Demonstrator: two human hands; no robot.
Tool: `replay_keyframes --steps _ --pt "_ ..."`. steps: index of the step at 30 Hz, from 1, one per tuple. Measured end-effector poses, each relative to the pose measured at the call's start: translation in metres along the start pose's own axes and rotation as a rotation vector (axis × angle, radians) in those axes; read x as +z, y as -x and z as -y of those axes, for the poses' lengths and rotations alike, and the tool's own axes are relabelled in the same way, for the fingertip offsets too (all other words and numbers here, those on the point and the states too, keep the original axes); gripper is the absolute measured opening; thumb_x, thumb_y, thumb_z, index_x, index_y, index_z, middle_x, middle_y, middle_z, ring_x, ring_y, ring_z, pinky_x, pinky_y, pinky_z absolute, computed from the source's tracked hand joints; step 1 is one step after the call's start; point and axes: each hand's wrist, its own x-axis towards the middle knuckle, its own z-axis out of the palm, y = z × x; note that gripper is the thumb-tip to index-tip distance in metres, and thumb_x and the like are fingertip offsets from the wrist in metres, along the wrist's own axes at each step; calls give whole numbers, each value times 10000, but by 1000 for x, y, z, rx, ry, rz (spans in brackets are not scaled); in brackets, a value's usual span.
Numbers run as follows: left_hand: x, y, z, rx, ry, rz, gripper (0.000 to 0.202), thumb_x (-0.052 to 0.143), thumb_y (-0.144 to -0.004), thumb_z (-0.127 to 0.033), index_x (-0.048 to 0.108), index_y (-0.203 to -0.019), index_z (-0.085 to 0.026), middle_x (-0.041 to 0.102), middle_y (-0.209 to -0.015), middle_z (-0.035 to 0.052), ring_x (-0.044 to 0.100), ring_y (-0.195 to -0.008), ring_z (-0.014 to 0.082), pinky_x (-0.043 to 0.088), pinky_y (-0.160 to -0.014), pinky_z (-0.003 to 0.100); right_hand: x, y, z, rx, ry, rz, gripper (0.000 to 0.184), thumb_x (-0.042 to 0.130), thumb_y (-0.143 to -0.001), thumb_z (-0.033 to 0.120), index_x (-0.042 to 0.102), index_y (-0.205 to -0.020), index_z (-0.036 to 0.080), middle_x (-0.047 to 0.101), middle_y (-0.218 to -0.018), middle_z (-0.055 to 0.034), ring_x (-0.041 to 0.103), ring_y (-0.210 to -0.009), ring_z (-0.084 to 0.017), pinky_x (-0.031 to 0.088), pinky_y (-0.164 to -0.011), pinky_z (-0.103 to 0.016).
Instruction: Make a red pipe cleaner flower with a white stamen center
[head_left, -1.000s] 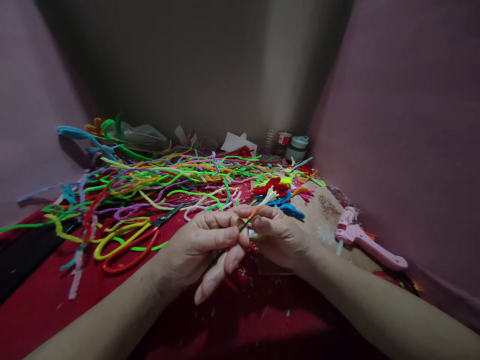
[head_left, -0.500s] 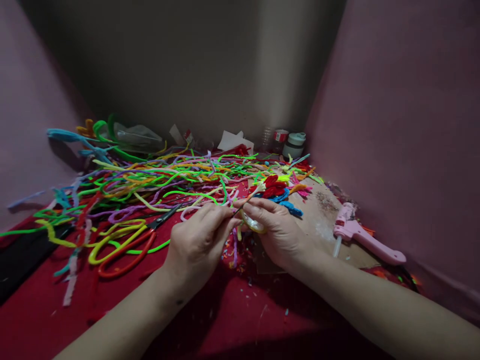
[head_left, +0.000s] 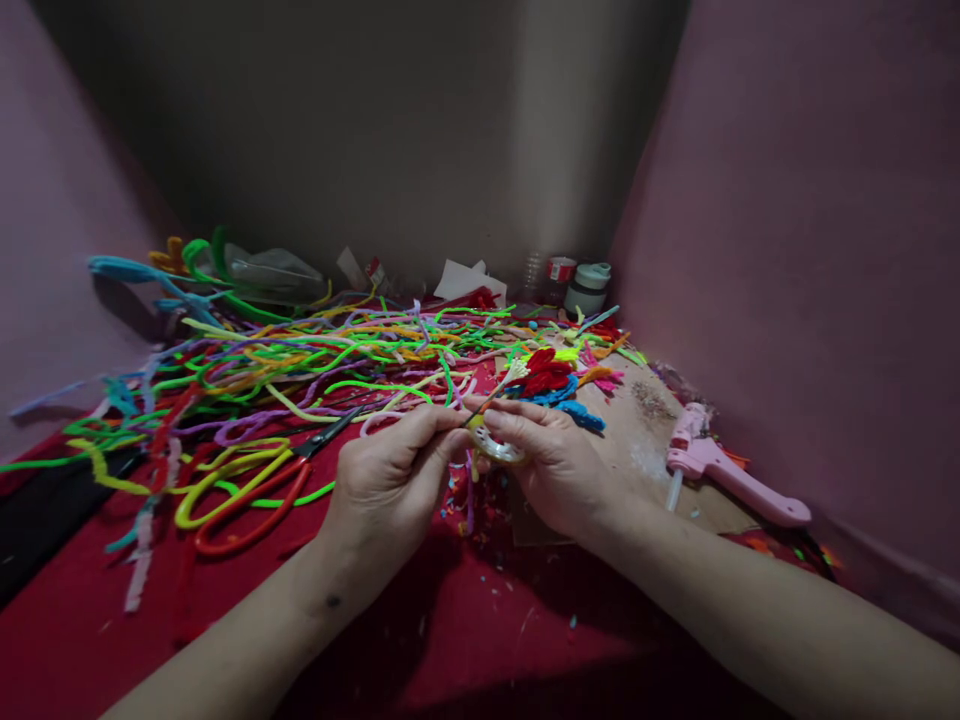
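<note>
Left hand [head_left: 397, 490] turned back-up at the dark stem [head_left: 474, 415] while a clear ring [head_left: 501, 450] came into fuller view

A second earlier, the left hand's fingers had splayed beneath the stem; now they were folded in. At the left, many fuzzy sticks [head_left: 330, 345] spread over the red-covered worktop [head_left: 480, 620], with scissors [head_left: 303, 468] lying at their near edge. Next came the left hand, thumb and forefinger narrowed on the stem's lower part. The stem slanted up and rightward between the two hands, ending in pale tips [head_left: 517, 370].

Just right of it, the right hand [head_left: 559, 465] gripped the ring, which looked like a tape roll; whether any tape joined ring to stem could not be told.

The work seemed partway along: the tips already sat together at the stem's head, with an orange stretch below, while the dark length appeared plain. How much was left was hidden by the fingers.

Beyond the right hand lay a red bundle [head_left: 546, 372] and a blue bundle [head_left: 581, 413], then cardboard [head_left: 630, 460] and a pink glue gun [head_left: 727, 480].
</note>
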Motion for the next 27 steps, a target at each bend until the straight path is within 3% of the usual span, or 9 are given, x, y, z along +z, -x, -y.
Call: replay_keyframes --steps 4,8,16,27 --pt "0 -2 -3 -135 159 66 111 534 -815 -184 641 -792 -169 542 -530 -55 403 -387 38 316 -367 160 0 0 2 26 -9 12 184 738 -676 220 725 -854 175 680 -730 1 587 -617 -82 445 -574 -197" --pt "0 -2 -4 -273 351 137 136 530 -814 -211 635 -746 -157 461 -436 -70 387 -351 38 299 -352 154 0 1 3 25 -13 73 165 717 -694 207 728 -857 185 689 -734 -1 596 -649 -89 457 -649 -215" --pt "-4 -4 -10 -468 627 266 151 569 -809 -234 606 -694 -144 608 -561 -27 406 -319 9 263 -329 135 0 2 6 -7 29 140 157 688 -727 236 728 -877 213 687 -728 4 599 -674 -109 464 -711 -262" --pt "-10 -5 -5 -538 819 401 163 564 -824 -223 630 -696 -147 637 -550 -5 378 -288 -13 199 -311 104 0 3 8 51 19 170 189 704 -710 241 722 -890 186 671 -693 5 589 -628 -95 456 -683 -242"
